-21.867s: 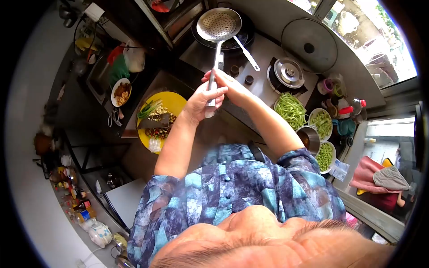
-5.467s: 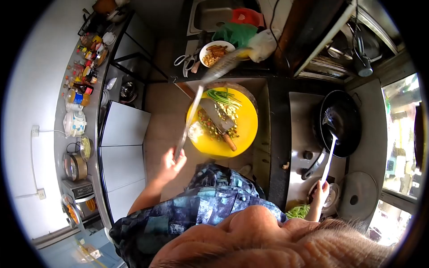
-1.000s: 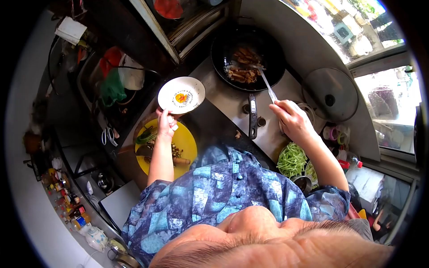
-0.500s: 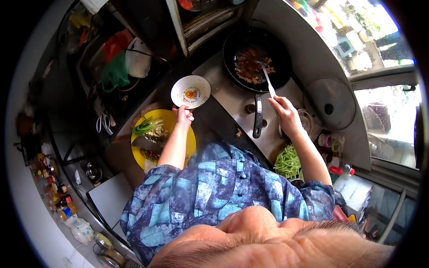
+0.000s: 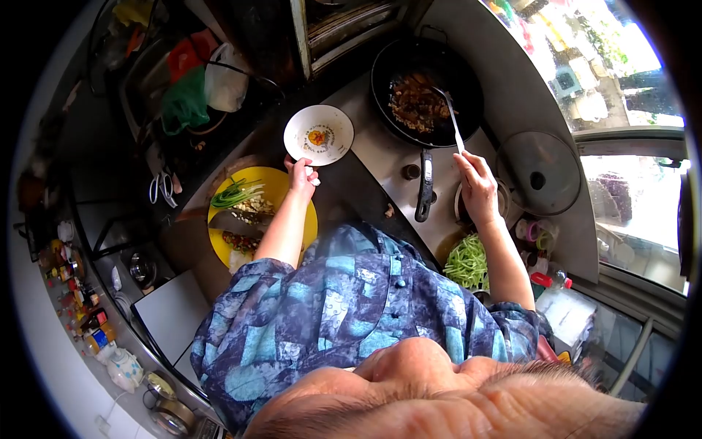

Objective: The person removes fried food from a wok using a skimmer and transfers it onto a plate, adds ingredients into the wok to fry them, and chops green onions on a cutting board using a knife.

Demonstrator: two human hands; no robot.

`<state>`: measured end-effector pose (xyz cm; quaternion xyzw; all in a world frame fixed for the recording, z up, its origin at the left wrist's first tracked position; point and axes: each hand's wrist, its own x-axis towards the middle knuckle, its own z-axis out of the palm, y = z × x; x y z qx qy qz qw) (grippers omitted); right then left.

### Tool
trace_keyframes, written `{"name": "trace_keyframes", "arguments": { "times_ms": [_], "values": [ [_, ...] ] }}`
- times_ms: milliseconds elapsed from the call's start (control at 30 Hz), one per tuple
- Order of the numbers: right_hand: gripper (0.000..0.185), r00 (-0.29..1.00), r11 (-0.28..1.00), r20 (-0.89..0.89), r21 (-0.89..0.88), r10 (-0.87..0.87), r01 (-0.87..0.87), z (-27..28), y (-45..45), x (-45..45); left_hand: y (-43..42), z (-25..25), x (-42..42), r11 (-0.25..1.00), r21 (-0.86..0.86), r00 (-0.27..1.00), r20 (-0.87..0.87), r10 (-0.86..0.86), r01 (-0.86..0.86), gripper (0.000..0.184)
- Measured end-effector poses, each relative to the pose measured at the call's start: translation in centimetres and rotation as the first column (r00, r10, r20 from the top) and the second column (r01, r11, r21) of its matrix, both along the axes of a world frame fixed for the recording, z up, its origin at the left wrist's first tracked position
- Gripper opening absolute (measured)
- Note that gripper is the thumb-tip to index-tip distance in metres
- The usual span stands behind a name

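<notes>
My left hand grips the near rim of a white bowl that has an orange and dark print inside. Something small and white shows between the fingers of that hand; I cannot make out what it is. My right hand is closed around the white handle of a spatula. The spatula's head is in a black wok, among browned pieces of food. Towards me points the wok's black handle, with no hand on it. The bowl is to the left of the wok.
Left of my forearm lies a yellow board with green onions and chopped bits. Shredded green vegetable sits near my right elbow. A glass lid leans by the window. Scissors and bags are at left.
The spatula's head has moved right in the wok, and the food looks darker and more gathered. My left hand has shifted the bowl slightly up and right in the view.
</notes>
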<state>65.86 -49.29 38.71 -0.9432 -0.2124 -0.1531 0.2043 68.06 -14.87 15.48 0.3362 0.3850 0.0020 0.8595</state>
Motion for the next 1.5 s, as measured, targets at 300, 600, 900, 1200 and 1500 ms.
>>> {"name": "trace_keyframes", "arguments": {
  "times_ms": [300,600,900,1200,1500],
  "values": [
    [0.026,0.994,0.995,0.061,0.030,-0.094,0.092,2.0,0.1,-1.3,1.5,1.8,-4.7,0.998,-0.015,0.997,0.042,-0.060,0.061,0.065],
    [0.024,0.999,0.993,0.018,0.111,-0.041,0.039,1.9,0.5,-1.7,1.6,3.7,-8.4,0.999,0.016,0.999,-0.013,-0.030,0.030,0.052],
    [0.030,0.995,0.996,-0.038,0.008,0.092,-0.091,1.0,1.0,-1.0,1.5,4.2,-10.3,1.000,0.003,1.000,-0.008,-0.020,0.020,0.049],
    [0.026,0.996,0.997,-0.059,0.025,0.068,-0.067,0.8,0.7,-1.5,2.0,4.3,-11.4,1.000,0.009,1.000,-0.013,-0.011,0.011,0.052],
    [0.038,0.986,0.985,-0.050,-0.061,0.157,-0.160,-0.4,0.7,2.1,1.7,5.0,-10.8,1.000,0.018,1.000,-0.008,0.018,-0.018,0.053]
  ]
}}
